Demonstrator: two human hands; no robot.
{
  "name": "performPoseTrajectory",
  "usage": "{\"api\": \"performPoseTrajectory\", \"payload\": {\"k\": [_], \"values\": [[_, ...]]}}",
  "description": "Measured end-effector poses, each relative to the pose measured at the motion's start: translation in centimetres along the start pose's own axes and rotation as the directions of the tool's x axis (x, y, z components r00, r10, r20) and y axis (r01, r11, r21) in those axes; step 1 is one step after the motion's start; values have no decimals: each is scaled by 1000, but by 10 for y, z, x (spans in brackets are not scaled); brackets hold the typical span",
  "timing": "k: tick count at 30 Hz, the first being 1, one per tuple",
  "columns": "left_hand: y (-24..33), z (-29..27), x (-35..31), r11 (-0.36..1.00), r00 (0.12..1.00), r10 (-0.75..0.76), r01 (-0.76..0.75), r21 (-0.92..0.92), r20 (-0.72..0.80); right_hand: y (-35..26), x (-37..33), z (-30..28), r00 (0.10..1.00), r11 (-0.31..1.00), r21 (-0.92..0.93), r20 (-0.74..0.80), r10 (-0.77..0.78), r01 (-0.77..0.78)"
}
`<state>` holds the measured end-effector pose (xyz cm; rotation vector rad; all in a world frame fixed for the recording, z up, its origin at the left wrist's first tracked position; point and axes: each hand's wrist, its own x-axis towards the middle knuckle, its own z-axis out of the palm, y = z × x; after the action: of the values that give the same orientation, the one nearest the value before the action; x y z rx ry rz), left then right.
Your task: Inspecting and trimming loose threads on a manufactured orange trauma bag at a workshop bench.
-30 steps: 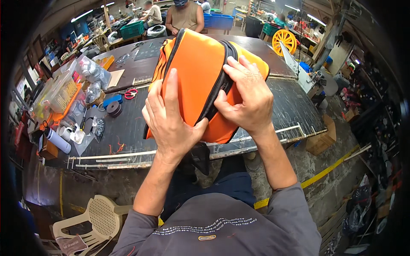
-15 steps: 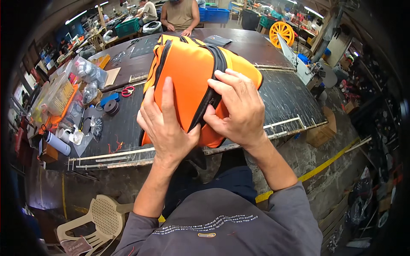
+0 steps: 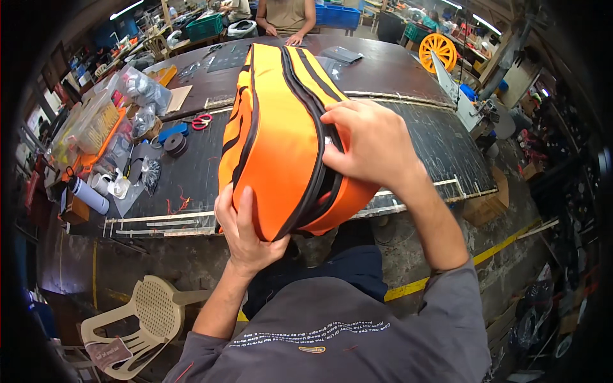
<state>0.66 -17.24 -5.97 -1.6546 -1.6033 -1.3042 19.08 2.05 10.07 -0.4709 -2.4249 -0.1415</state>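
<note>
An orange zippered bag (image 3: 274, 134) with black trim stands on its edge over the dark worktable (image 3: 408, 127). My left hand (image 3: 246, 226) grips its near lower corner from below, thumb up on the orange panel. At the bag's right side, my right hand (image 3: 370, 143) pinches something small on the black zipper, where the seam gapes a little. The zipper pull itself is hidden under my fingers.
Red scissors (image 3: 202, 120), tape rolls (image 3: 174, 143), plastic bags and boxes (image 3: 96, 127) crowd the table's left. A yellow wheel (image 3: 437, 50) and a white machine (image 3: 463, 96) stand at the right. A person (image 3: 287, 16) leans on the far edge. A beige plastic chair (image 3: 137, 319) sits lower left.
The bag has turned and tilted so its zipper edge faces me. My left hand slid from the flat side down to the near corner. My right hand stays on the zipper.
</note>
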Motion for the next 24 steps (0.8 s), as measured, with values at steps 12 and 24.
{"api": "performPoseTrajectory", "payload": {"k": [12,24], "values": [[-55,-39,-79,979,978,-202,203,10,-45,44,147,163,823,986,-103,566,-50,131],[-134,-59,-113,881,877,-472,466,-79,-91,73,120,209,978,803,564,45,205,-194]]}}
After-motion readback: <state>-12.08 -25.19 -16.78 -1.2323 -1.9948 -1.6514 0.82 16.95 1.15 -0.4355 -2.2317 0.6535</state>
